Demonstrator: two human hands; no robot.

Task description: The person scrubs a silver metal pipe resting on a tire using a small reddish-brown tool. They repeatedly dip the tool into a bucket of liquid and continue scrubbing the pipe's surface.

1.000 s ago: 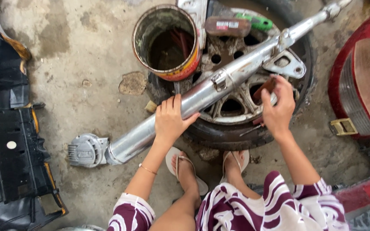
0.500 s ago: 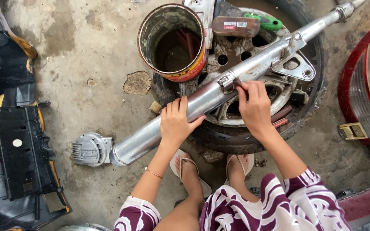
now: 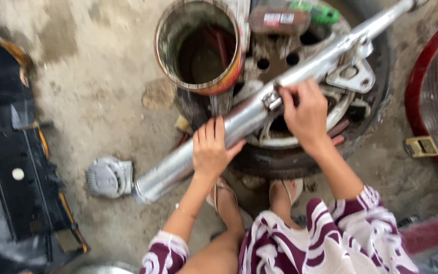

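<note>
Both hands rest on a long silver metal exhaust pipe (image 3: 259, 109) that lies slantwise across a grimy car wheel and tyre (image 3: 300, 157) on the concrete floor. Left hand (image 3: 210, 149), forearm reaching up from a maroon-and-white patterned sleeve (image 3: 160, 253), lies flat on the pipe's fat lower half, fingers straight and together, thumb spread along the pipe's edge; it presses rather than clasps. Right hand (image 3: 306, 114), wrist bent, is curled with fingertips pinched at a small metal clamp (image 3: 271, 100) on the pipe; whether anything sits between the fingers I cannot tell.

At far left a black flat plastic panel (image 3: 24, 185) lies on the floor. A grey ribbed metal end cap (image 3: 108, 176) sits touching the pipe's lower end. Above the left hand stands a rusty round open tin can (image 3: 198, 45) with an orange band. Beyond the right hand, a brown block with a white-and-red label (image 3: 278, 20) lies beside a green-handled tool (image 3: 320, 12). A red curved body panel (image 3: 434, 96) fills the right edge.
</note>
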